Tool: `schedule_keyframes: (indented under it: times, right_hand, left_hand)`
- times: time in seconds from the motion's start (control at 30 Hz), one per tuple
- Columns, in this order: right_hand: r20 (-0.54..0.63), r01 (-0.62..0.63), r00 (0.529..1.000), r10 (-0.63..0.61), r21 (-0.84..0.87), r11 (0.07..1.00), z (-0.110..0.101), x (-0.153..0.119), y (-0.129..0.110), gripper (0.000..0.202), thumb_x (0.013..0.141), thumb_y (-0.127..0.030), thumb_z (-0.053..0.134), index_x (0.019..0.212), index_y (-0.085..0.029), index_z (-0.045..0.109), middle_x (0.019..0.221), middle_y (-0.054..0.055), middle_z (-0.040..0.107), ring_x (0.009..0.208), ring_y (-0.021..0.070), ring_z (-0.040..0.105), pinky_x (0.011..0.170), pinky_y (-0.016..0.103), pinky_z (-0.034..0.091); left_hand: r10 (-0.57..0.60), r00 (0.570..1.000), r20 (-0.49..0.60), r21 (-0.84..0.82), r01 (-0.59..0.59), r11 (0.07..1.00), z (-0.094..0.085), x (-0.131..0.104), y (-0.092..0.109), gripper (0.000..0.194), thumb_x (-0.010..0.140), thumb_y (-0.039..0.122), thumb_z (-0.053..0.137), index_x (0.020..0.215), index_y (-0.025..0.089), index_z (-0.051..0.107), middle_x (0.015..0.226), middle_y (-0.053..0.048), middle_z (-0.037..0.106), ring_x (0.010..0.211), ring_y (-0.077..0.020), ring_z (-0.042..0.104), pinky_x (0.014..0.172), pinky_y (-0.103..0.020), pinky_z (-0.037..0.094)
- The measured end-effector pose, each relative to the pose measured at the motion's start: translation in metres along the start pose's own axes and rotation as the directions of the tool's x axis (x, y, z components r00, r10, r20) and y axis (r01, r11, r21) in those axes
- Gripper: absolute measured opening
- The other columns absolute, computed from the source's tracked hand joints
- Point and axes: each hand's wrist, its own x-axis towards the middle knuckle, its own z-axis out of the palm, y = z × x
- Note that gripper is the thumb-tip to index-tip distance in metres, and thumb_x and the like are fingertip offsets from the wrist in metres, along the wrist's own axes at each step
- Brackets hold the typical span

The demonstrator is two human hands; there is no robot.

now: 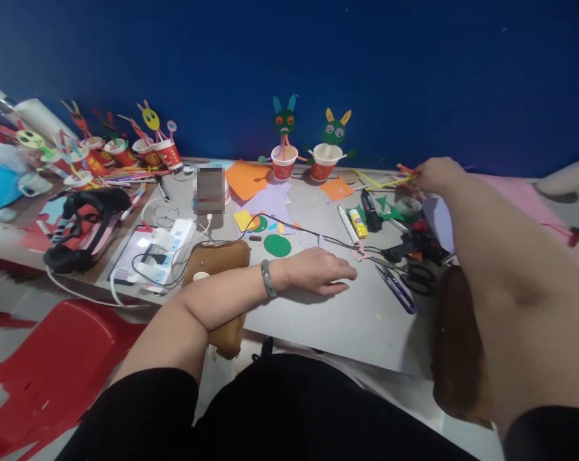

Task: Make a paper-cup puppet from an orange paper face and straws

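My left hand rests palm down on the table, fingers stretched out and holding nothing, with a green bangle on its wrist. A green paper oval lies beyond it. To its right are purple-handled scissors and black-handled scissors. My right hand reaches to the back of the table, its fingers closed around the ends of thin coloured sticks; the fingertips are partly hidden. Two red paper cups with green paper-faced figures, a blue-eared one and a yellow-eared one, stand by the wall.
A glue stick, a black marker and a white pen lie mid-table. Orange paper is behind them. At left are a power strip, a black headset and several decorated cups. A brown bag overhangs the edge near a red chair.
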Motion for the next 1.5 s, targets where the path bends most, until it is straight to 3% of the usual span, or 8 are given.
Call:
schedule_keyframes:
  times: [0.17,0.37,0.5,0.77,0.97,1.2,1.4,1.5]
  right_hand:
    - [0.111,-0.140,0.986,0.126,0.128,0.982,-0.037,0.002,0.007,0.047,0.099,-0.015,0.071,0.056,0.001,0.061,0.121,0.039,0.077,0.135,0.0237,0.071,0.084,0.031,0.043]
    - [0.156,-0.164,0.983,0.096,0.520,0.838,-0.069,-0.015,0.016,0.039,0.119,-0.017,0.045,0.103,0.007,0.071,0.119,0.036,0.078,0.070,0.0027,0.068,0.074,0.026,0.049]
    - [0.279,-0.195,0.960,-0.003,0.681,0.706,-0.077,-0.035,0.012,0.033,0.120,-0.011,0.043,0.101,-0.004,0.070,0.098,0.022,0.083,0.056,0.0058,0.063,0.065,0.024,0.051]
    - [0.474,-0.295,0.843,-0.255,0.803,0.518,-0.055,-0.080,0.003,0.037,0.118,-0.023,0.043,0.099,-0.012,0.073,0.082,0.013,0.079,0.054,0.0132,0.063,0.057,0.026,0.052]
    - [0.411,-0.251,0.882,-0.233,0.826,0.505,-0.037,-0.086,0.010,0.028,0.114,-0.031,0.057,0.098,-0.015,0.073,0.071,0.007,0.075,0.053,0.0131,0.059,0.053,0.026,0.044]
    - [0.301,-0.094,0.909,-0.289,0.823,0.560,-0.043,-0.122,-0.002,0.038,0.099,-0.058,0.078,0.094,-0.021,0.077,0.074,0.005,0.076,0.054,0.0144,0.058,0.051,0.028,0.045]
    - [0.371,-0.230,0.835,-0.407,0.907,0.353,-0.043,-0.175,-0.031,0.035,0.093,-0.052,0.075,0.106,-0.019,0.077,0.088,0.009,0.081,0.064,0.0170,0.063,0.063,0.032,0.053]
    - [0.415,-0.272,0.775,-0.477,0.900,0.341,-0.033,-0.201,-0.044,0.039,0.092,-0.053,0.073,0.107,-0.018,0.078,0.093,0.010,0.082,0.067,0.0191,0.068,0.068,0.035,0.055]
  left_hand:
    - [-0.021,0.997,-0.078,-0.049,0.017,0.999,0.005,-0.004,-0.006,0.032,0.113,0.039,0.047,0.112,0.021,0.073,0.104,-0.009,0.083,0.091,-0.0216,0.075,0.072,-0.035,0.043]
    - [-0.120,0.970,-0.212,-0.158,0.087,0.984,0.021,-0.008,-0.015,0.029,0.111,0.038,0.054,0.116,0.020,0.076,0.099,-0.008,0.084,0.088,-0.0188,0.077,0.075,-0.030,0.049]
    - [-0.248,0.921,-0.300,-0.250,0.175,0.952,0.025,-0.012,-0.020,0.031,0.109,0.037,0.058,0.125,0.018,0.077,0.097,-0.008,0.085,0.087,-0.0188,0.079,0.078,-0.029,0.056]
    - [-0.317,0.801,-0.508,-0.290,0.187,0.939,0.031,-0.014,-0.021,0.036,0.111,0.038,0.053,0.121,0.015,0.080,0.101,-0.012,0.086,0.085,-0.0188,0.081,0.082,-0.031,0.064]
    - [-0.360,0.803,-0.474,-0.350,0.203,0.914,0.024,-0.013,-0.018,0.037,0.109,0.038,0.054,0.121,0.016,0.081,0.099,-0.011,0.086,0.082,-0.0178,0.078,0.083,-0.031,0.064]
    - [-0.465,0.795,-0.390,-0.488,0.250,0.837,0.017,-0.010,-0.017,0.034,0.103,0.036,0.061,0.123,0.017,0.080,0.101,-0.010,0.084,0.080,-0.0175,0.074,0.082,-0.031,0.060]
    - [-0.597,0.702,-0.389,-0.667,0.232,0.708,0.012,-0.007,-0.017,0.033,0.101,0.038,0.067,0.120,0.015,0.080,0.105,-0.011,0.084,0.078,-0.0155,0.068,0.081,-0.031,0.058]
    - [-0.700,0.596,-0.393,-0.819,0.119,0.561,0.004,0.000,-0.013,0.039,0.101,0.046,0.069,0.123,0.015,0.080,0.110,-0.012,0.084,0.084,-0.0151,0.069,0.081,-0.030,0.057]
